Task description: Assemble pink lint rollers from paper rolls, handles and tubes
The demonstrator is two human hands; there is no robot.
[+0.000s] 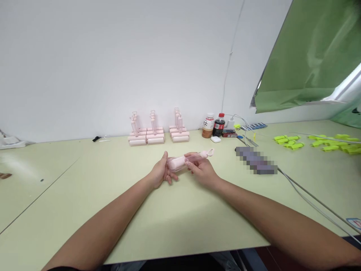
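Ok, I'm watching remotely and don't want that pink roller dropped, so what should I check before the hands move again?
1. Grip of the left hand on the drum end of the pink roller: ok, fingers wrapped around it.
2. Grip of the right hand on the handle end: ok.
3. Roller lifted off the table: cannot tell.
4. Gap between the hands and the stacked rollers by the wall: ok, bare table between.
5. The bottles upright and apart from the right hand: ok.
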